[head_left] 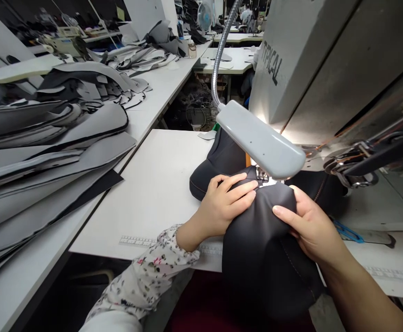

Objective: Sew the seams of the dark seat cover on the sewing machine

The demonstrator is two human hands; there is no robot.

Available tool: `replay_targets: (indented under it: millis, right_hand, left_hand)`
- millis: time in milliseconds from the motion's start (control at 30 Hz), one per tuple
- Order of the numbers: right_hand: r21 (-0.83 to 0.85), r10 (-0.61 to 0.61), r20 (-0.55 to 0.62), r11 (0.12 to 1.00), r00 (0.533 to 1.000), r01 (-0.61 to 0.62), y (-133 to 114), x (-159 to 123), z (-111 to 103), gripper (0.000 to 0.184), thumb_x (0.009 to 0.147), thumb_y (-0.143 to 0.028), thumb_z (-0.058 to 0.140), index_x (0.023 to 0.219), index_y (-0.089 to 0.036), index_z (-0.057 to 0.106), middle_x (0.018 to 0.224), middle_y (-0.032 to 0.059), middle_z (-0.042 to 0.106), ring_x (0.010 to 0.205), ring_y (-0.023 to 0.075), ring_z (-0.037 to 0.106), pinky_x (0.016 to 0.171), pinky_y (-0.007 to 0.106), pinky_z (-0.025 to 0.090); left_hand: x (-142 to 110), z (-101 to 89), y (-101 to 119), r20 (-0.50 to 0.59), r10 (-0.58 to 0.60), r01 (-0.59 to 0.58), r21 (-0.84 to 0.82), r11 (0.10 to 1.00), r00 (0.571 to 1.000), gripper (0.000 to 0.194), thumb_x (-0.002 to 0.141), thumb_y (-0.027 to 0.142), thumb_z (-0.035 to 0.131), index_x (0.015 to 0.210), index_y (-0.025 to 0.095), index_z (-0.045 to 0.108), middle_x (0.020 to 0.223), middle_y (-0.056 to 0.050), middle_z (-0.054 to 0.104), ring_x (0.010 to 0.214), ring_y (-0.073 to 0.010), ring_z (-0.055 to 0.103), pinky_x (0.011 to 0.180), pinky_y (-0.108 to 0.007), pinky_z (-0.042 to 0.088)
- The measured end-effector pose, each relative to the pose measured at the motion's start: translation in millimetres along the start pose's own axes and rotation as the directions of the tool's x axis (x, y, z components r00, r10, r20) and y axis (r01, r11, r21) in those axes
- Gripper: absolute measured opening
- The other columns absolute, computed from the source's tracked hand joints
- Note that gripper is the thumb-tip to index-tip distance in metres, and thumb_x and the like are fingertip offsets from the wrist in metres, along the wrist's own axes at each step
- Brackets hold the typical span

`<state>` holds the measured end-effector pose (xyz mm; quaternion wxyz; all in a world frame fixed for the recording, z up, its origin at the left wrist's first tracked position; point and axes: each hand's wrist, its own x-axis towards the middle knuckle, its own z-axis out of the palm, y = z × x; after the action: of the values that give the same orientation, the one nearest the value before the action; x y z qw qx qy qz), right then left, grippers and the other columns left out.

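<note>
Left hand [227, 203], fingers outstretched on one soft, matte-black, leather-like panel [253, 258] draped between both hands; right hand [308, 226], pinching its edge, thumb uppermost; small silver metal presser foot [261, 174], just past left fingertips; advisable: panel smoothed flat, fingertips clear.

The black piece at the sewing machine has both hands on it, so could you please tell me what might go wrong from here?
The left hand has its fingertips close to the metal foot, so a finger could get caught. The black piece is creased near the foot, so a fold might be stitched in. It also hangs over the edge of the table, so its weight might tug it.
</note>
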<state>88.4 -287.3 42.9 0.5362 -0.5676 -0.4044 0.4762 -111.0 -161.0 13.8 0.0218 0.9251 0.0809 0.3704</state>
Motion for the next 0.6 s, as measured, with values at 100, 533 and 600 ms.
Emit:
replay_targets:
  millis: [100, 533, 600]
  right_hand:
    - [-0.088, -0.007, -0.003, 0.996, 1.000, 0.006, 0.3, -0.8, -2.2, 0.035, 0.089, -0.046, 0.076, 0.110, -0.023, 0.061, 0.090, 0.0004, 0.069, 0.068, 0.0141, 0.060, 0.055, 0.023, 0.051]
    - [-0.587, -0.308, -0.132, 0.790, 0.942, 0.176, 10.0, 26.6, -30.0, 0.031, 0.089, -0.041, 0.074, 0.113, -0.023, 0.071, 0.091, 0.0023, 0.073, 0.089, 0.0239, 0.068, 0.081, 0.034, 0.057]
    - [-0.569, -0.293, -0.137, 0.805, 0.946, 0.167, 11.1, 26.0, -30.1, 0.031, 0.090, -0.042, 0.074, 0.114, -0.024, 0.070, 0.089, 0.0012, 0.072, 0.085, 0.0228, 0.068, 0.077, 0.033, 0.057]
  left_hand:
    - [0.0, 2.0, -4.8, -0.018, 0.023, -0.024, -0.059, 0.998, 1.000, 0.030, 0.106, 0.023, 0.043, 0.131, 0.020, 0.058, 0.137, -0.010, 0.070, 0.140, -0.0292, 0.054, 0.115, -0.054, 0.036]
    - [1.1, 22.5, -2.1, -0.226, 0.013, -0.015, -0.006, 1.000, 0.974, 0.032, 0.107, 0.021, 0.043, 0.132, 0.016, 0.063, 0.121, -0.012, 0.074, 0.125, -0.0244, 0.064, 0.115, -0.050, 0.044]
    - [-1.6, 22.7, -0.7, -0.255, 0.042, -0.044, -0.005, 0.999, 0.966, 0.029, 0.107, 0.019, 0.044, 0.128, 0.016, 0.064, 0.117, -0.010, 0.075, 0.122, -0.0226, 0.066, 0.117, -0.049, 0.045]
